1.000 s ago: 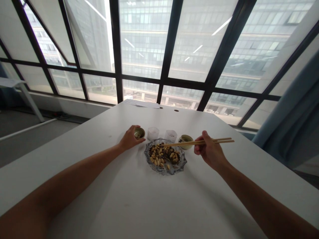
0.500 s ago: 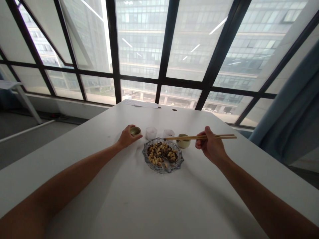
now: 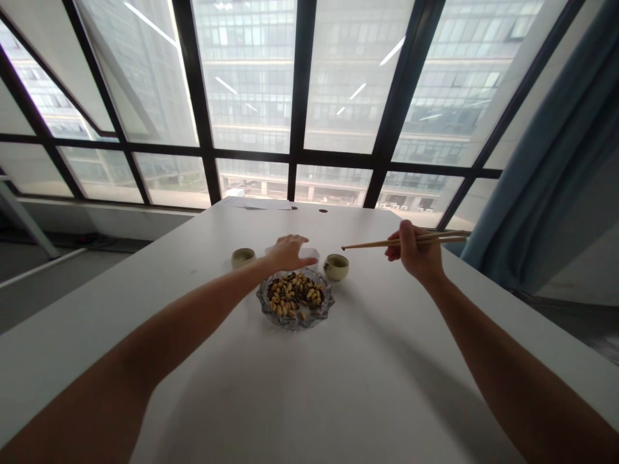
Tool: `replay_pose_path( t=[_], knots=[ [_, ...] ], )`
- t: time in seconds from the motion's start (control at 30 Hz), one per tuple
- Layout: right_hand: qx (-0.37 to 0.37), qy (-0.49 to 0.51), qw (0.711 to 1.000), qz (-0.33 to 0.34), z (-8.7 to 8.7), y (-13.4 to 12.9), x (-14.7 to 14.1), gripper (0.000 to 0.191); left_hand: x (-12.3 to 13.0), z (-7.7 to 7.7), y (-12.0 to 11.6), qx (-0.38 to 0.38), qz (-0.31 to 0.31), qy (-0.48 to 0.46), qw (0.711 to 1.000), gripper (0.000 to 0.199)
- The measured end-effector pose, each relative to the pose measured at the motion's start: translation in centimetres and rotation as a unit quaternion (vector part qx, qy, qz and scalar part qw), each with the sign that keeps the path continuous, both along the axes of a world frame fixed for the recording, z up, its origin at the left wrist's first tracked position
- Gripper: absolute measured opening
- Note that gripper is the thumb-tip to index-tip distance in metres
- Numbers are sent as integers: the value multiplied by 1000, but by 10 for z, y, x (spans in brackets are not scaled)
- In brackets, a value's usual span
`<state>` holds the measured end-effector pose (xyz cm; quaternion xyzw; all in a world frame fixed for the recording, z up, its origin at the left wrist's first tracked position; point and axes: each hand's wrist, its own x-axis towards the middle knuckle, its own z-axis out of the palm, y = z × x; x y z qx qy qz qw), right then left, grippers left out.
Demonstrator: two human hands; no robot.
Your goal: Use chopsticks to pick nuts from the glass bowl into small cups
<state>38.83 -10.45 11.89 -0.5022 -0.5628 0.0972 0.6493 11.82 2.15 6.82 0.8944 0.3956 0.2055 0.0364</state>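
My right hand (image 3: 418, 254) grips a pair of wooden chopsticks (image 3: 370, 245) that point left over the table. A small dark speck sits at their tips, too small to name. Fingers apart, my left hand (image 3: 289, 251) reaches over a pale translucent cup (image 3: 311, 254); whether it touches the cup I cannot tell. Another such cup is mostly hidden behind that hand. Nearer me stands a scalloped glass bowl (image 3: 328, 309) with pistachios (image 3: 283, 304) and dark seeds. One small ceramic teacup (image 3: 242, 258) stands left of my left hand, a second teacup (image 3: 336, 267) right of the bowl.
The white table (image 3: 300, 386) stretches toward tall windows. Papers (image 3: 256, 203) lie at its far edge, close to a dark round spot (image 3: 323, 211). A blue curtain (image 3: 532, 174) hangs on the right.
My left hand has let go of the left teacup and moved right, over the translucent cups. The chopsticks have moved right, away from the bowl. The view has turned slightly right.
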Motion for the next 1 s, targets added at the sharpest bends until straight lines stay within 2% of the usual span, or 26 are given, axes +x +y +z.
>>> replay_pose_path(
  t=[0.13, 0.27, 0.37, 0.57, 0.73, 0.87, 1.0],
  knots=[
    [3, -17, 1000, 11, 1, 1, 5, 60, 69, 0, -3, -44, -38, 119, 991, 84],
    [-7, -22, 999, 29, -1, 5, 8, 63, 96, -2, 2, -74, -46, 177, 980, 81],
    [-18, -30, 998, 45, -1, 4, 11, 63, 97, -4, 3, -62, -59, 161, 983, 80],
    [-39, -42, 995, 80, 4, -2, 14, 64, 93, -10, -4, 25, -108, 132, 985, 80],
    [-42, -59, 994, 78, 3, -1, 15, 64, 93, -8, -7, 17, -106, 136, 985, 79],
    [-79, -125, 984, 101, -3, 3, 17, 62, 93, -7, -4, -7, -94, 131, 987, 80],
    [-84, -170, 977, 94, -8, 4, 17, 60, 94, -7, 1, -28, -83, 129, 988, 83]
  ],
)
